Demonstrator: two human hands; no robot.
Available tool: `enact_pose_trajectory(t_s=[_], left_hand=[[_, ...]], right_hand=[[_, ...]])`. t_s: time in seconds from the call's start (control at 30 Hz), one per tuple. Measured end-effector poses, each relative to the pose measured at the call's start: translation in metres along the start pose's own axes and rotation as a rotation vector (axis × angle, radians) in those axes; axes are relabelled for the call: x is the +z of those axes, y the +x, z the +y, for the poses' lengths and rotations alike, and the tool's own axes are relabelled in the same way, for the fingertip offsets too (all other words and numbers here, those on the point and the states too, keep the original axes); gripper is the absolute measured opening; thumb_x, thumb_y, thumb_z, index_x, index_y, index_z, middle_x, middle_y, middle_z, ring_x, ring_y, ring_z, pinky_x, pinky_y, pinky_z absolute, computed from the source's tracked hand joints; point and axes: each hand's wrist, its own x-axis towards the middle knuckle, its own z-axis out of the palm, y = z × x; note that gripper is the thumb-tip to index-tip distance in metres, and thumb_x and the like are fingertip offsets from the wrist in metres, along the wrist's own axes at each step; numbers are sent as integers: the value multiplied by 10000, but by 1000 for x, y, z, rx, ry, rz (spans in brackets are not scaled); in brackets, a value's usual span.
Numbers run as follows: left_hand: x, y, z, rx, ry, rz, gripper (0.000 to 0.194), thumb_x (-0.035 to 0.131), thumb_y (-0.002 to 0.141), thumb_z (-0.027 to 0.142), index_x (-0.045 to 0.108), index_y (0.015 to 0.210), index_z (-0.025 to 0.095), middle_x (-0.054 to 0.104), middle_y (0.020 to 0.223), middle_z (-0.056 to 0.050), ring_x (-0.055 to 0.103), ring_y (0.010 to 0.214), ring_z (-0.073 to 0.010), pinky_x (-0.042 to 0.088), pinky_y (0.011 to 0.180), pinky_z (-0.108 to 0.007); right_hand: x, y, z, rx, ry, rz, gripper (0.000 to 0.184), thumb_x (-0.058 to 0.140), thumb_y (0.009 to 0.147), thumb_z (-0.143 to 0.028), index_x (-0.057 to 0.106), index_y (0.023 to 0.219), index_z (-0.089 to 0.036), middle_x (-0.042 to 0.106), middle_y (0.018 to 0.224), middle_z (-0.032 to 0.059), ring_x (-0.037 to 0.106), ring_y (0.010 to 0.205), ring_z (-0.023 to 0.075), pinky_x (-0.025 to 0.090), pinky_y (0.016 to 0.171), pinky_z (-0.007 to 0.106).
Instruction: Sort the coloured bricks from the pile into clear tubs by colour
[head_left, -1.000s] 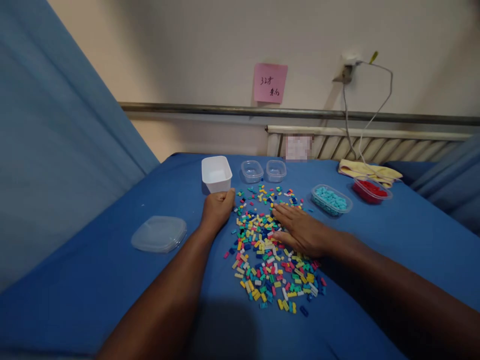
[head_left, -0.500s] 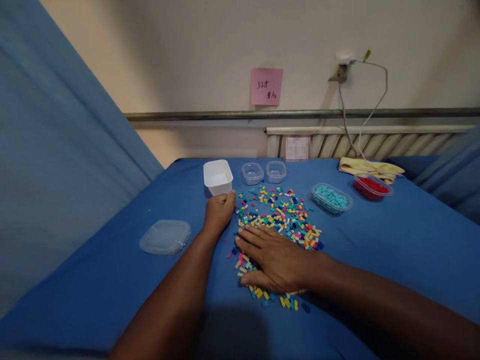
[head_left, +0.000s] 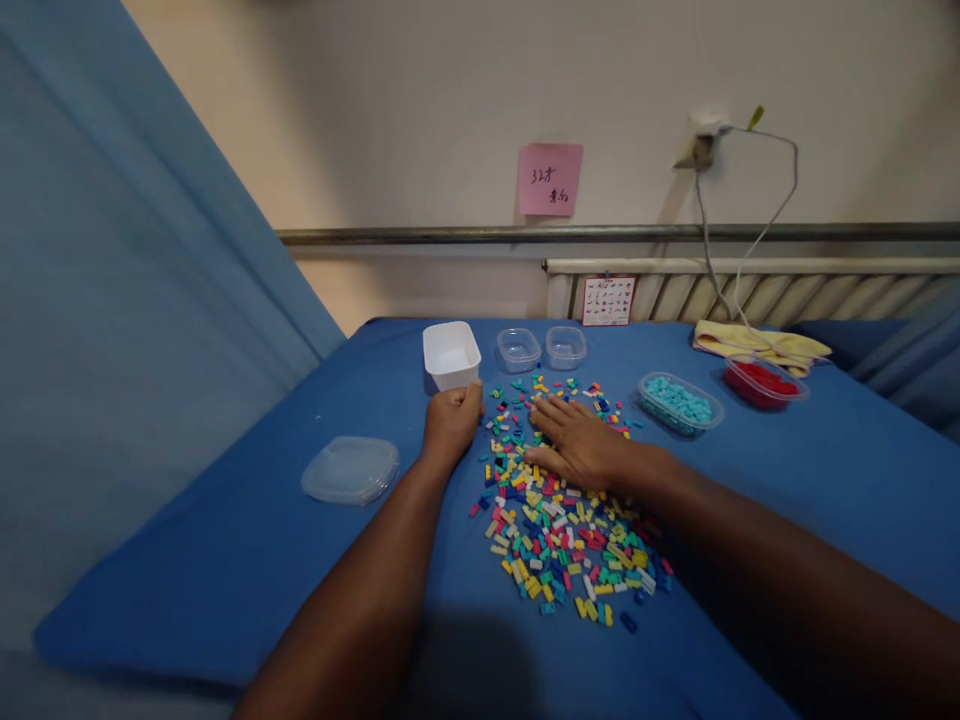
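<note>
My right hand (head_left: 576,440) lies flat, palm down, over the far part of a spread of small colourful plastic building bricks (head_left: 555,540). Its fingers are stretched out and point left. The bricks are yellow, pink, teal, white and dark blue, loose on the blue cloth. To the left of the spread, my left hand (head_left: 453,425) is closed in a fist with the thumb on top; whatever may be inside it is hidden. Just behind that fist stands a white plastic box (head_left: 451,352).
Two small clear containers (head_left: 519,350) stand behind the bricks. On the right are a tub of turquoise bricks (head_left: 679,403), a tub of red pieces (head_left: 765,383) and a yellow cloth (head_left: 761,342). Clear lids (head_left: 351,470) lie at left. A blue curtain (head_left: 150,300) hangs beside the table.
My right hand has slid away from me across the bricks, uncovering the near ones. My left hand stays closed by the white box. The whole view has shifted slightly.
</note>
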Motion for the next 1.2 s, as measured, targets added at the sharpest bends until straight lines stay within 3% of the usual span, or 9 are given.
enact_pose_trajectory(t_s=[0.23, 0.5, 0.8, 0.97, 1.03, 1.1, 1.2], left_hand=[[-1, -1, 4, -23, 2, 3, 547, 545, 955, 518, 660, 537, 183, 610, 505, -11, 603, 548, -172, 403, 580, -275], [0, 1, 0, -25, 13, 21, 517, 537, 946, 530, 682, 586, 188, 632, 545, -15, 619, 597, -191, 414, 601, -286], [-1, 0, 0, 61, 48, 34, 386, 543, 955, 461, 729, 773, 175, 688, 724, -3, 610, 722, -173, 420, 664, -264], [2, 2, -5, 77, 13, 23, 323, 572, 943, 430, 756, 890, 170, 732, 828, -13, 640, 793, -174, 462, 727, -257], [2, 2, -6, 65, 25, 16, 323, 576, 941, 435, 762, 922, 171, 748, 859, -20, 651, 811, -180, 479, 742, -258], [2, 2, -7, 52, 31, 13, 326, 587, 936, 439, 769, 952, 169, 764, 890, -29, 665, 827, -187, 495, 753, -264], [2, 3, -9, 51, 29, 8, 325, 605, 926, 428, 782, 991, 163, 783, 927, -45, 687, 857, -199, 520, 781, -278]], right_hand=[[-1, -57, 28, 57, 26, 34, 910, 259, 1034, -785, 274, 1704, -169, 220, 1754, 149, 167, 1633, 369, 172, 1319, 582], [-6, -112, 0, -182, 153, 9, 746, 488, 1063, -632, 271, 1701, -311, 231, 1761, 73, 202, 1628, 354, 180, 1318, 607], [-11, -122, 21, -223, 204, 212, 668, 446, 1116, -424, 193, 1720, -292, 222, 1768, 77, 282, 1611, 296, 331, 1285, 543], [-6, -110, 14, -244, 167, 195, 591, 440, 1113, -441, 328, 1682, -328, 346, 1725, 35, 153, 1641, 343, 134, 1305, 679], [-6, -109, 15, -272, 177, 192, 549, 464, 1102, -456, 424, 1640, -351, 374, 1713, 23, 167, 1637, 358, 89, 1295, 711], [-6, -111, 21, -282, 239, 301, 514, 466, 1097, -442, 499, 1599, -337, 404, 1700, 41, 257, 1614, 356, 150, 1294, 692], [-5, -121, 37, -201, 403, 554, 444, 427, 1100, -386, 620, 1486, -279, 609, 1541, 97, 535, 1450, 327, 405, 1213, 579]])
